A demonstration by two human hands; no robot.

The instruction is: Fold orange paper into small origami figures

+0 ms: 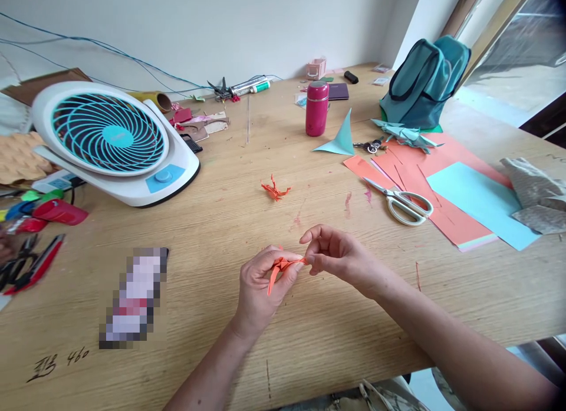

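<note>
Between my two hands is a small folded orange paper figure with thin strips sticking out. My left hand grips its body between thumb and fingers, and one strip hangs down beside the palm. With thumb and index finger, my right hand pinches the thin right-hand tip of the paper; the other fingers are curled. Both hands are just above the wooden table. Beyond them lies another orange folded paper figure with spiky thin legs.
White-handled scissors lie on orange paper sheets to the right, near a light blue sheet. Farther back stand a magenta flask and a teal bag. A fan and a pixelated object are at left.
</note>
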